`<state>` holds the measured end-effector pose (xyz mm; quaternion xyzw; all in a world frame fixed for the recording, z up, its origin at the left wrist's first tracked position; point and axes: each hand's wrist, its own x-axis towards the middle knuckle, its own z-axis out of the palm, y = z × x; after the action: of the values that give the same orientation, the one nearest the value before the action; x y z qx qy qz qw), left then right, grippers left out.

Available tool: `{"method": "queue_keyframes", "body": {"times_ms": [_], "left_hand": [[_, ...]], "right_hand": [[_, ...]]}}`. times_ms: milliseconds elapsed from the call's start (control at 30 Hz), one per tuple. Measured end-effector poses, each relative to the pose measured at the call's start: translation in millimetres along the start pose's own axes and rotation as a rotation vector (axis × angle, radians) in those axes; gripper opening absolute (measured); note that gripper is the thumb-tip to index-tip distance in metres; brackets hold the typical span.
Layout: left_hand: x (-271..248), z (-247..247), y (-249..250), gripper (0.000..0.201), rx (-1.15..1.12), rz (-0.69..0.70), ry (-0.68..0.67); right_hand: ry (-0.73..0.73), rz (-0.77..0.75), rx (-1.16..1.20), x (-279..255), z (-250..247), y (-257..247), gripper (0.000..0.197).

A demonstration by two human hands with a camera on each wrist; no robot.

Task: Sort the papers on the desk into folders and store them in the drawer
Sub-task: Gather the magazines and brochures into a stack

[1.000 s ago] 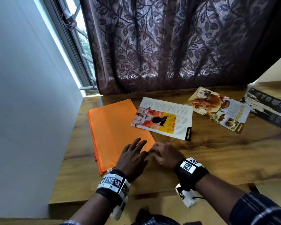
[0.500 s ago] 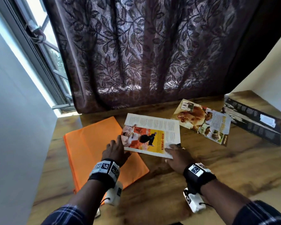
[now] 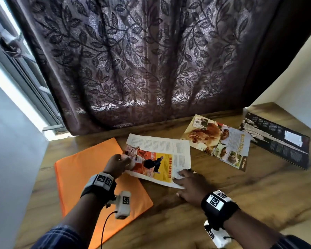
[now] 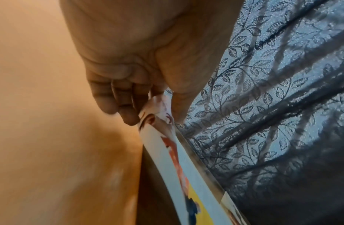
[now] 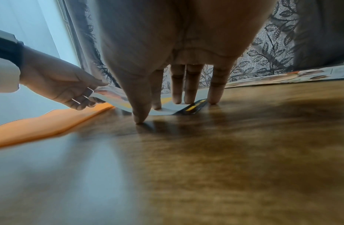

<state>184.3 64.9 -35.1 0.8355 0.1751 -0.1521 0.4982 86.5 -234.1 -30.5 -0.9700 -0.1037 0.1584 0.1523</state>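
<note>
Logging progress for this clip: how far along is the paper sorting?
Done: nothing filed; the orange folder lies closed on the desk. In hand: the left hand pinches a corner of the yellow page, lifting it, while the right hand presses its near edge with straight fingers. Left: the food page and the dark page lie untouched. No drawer is in view.
</note>
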Motion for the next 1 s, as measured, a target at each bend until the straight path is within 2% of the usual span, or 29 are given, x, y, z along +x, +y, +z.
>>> {"method": "queue_keyframes", "body": {"times_ms": [133, 300, 400, 467, 500, 567, 667, 733, 800, 867, 1000], "left_hand": [[5, -5, -1, 0.043, 0.201, 0.036, 0.05], [-13, -8, 15, 0.058, 0.478, 0.01, 0.149], [-16, -7, 22, 0.046, 0.506, 0.045, 0.152], [-12, -6, 25, 0.02, 0.4, 0.101, 0.071], [-8, -5, 25, 0.015, 0.348, 0.113, 0.039], [-1, -4, 23, 0.034, 0.317, 0.117, 0.023], [-3, -5, 18, 0.039, 0.257, 0.144, 0.031], [-10, -9, 11, 0.037, 0.009, 0.119, -0.009], [-17, -13, -1, 0.035, -0.233, 0.09, -0.023], [-25, -14, -11, 0.033, -0.366, 0.079, -0.023], [-35, -12, -27, 0.032, -0.48, 0.087, 0.014]], "right_hand": [[-0.009, -0.067, 0.015, 4, -5, 12, 0.047], [0.018, -0.118, 0.011, 5, -10, 20, 0.041], [0.033, -0.134, 0.008, 5, -9, 22, 0.041], [0.034, -0.137, 0.015, 6, -7, 23, 0.04], [0.036, -0.138, 0.027, 6, -6, 24, 0.04], [0.039, -0.135, 0.073, 8, -4, 29, 0.037], [0.036, -0.109, 0.215, 12, -4, 37, 0.029], [0.086, -0.042, 0.4, 17, -5, 43, 0.034], [0.217, 0.063, 0.601, 22, -9, 47, 0.044], [0.28, 0.172, 0.775, 26, -17, 46, 0.047], [0.263, 0.239, 1.064, 34, -25, 37, 0.023]]}}
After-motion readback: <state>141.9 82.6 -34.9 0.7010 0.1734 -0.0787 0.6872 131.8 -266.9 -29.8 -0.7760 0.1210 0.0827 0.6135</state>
